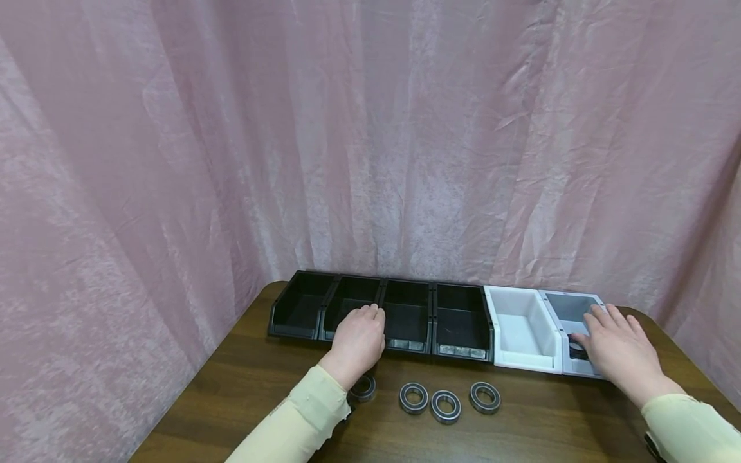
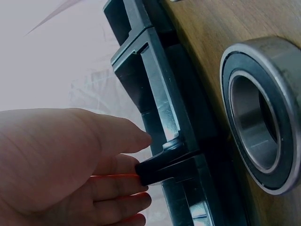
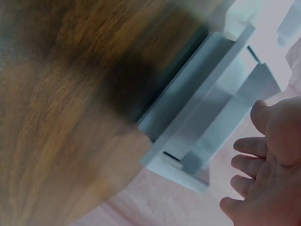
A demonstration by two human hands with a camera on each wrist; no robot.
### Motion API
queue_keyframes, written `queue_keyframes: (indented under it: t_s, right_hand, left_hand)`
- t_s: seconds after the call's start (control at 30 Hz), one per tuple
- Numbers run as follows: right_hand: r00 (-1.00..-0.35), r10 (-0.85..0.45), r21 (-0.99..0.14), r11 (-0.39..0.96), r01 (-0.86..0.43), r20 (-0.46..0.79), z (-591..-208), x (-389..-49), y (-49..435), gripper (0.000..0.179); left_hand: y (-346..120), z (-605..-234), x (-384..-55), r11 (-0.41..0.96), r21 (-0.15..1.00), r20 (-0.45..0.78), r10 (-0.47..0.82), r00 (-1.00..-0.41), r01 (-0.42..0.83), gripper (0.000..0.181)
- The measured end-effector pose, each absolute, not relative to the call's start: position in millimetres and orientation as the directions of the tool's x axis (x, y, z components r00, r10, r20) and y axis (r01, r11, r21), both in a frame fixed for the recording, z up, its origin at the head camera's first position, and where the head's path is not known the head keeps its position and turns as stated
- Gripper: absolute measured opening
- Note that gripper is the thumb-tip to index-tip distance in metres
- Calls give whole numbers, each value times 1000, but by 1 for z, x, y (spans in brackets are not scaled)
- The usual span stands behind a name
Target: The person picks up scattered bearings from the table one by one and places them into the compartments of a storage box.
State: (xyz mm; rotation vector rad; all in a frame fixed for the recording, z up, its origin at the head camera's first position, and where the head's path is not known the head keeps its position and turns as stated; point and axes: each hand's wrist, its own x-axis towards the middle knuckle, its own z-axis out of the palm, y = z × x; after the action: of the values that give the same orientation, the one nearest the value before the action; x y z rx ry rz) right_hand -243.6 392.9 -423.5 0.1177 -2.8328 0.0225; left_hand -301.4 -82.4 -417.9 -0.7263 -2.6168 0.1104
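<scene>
My left hand [image 1: 360, 331] reaches over the divider between two black bins near the row's left end, fingers fairly straight. In the left wrist view its fingertips [image 2: 141, 200] are right at the front corner of a black bin [image 2: 162, 101], with nothing held. A ball bearing [image 1: 363, 388] lies on the table beside the left wrist. My right hand [image 1: 622, 344] is above the grey bin [image 1: 570, 305] at the right end, fingers spread. Under its thumb a dark ring [image 1: 577, 348] shows in that bin, partly hidden. The right wrist view has the hand [image 3: 273, 169] apart from the bin, holding nothing.
Several bearings [image 1: 446, 406] lie on the wooden table [image 1: 532, 431] in front of the bins. A white bin [image 1: 523, 331] stands between the black bins [image 1: 460, 318] and the grey one. Behind the row hangs a pink curtain [image 1: 370, 141].
</scene>
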Motion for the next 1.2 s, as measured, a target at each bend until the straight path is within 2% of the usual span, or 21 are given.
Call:
queue_keyframes:
  t_s: [0.5,0.87,1.2]
  right_hand:
    - [-866,-149,-8,985,-174,477,-422,-215,366,53]
    - [-824,-207,19,973,-232,528,-423,-198,340,65]
    - [-811,-263,49,959,-280,522,-427,-187,319,73]
  left_hand:
    - [-82,-417,-301,846,-210,400,531,-747,490,42]
    - [-83,-417,-302,847,-207,394,531,-751,490,42]
    - [-83,-417,-302,851,-197,386,524,-760,487,42]
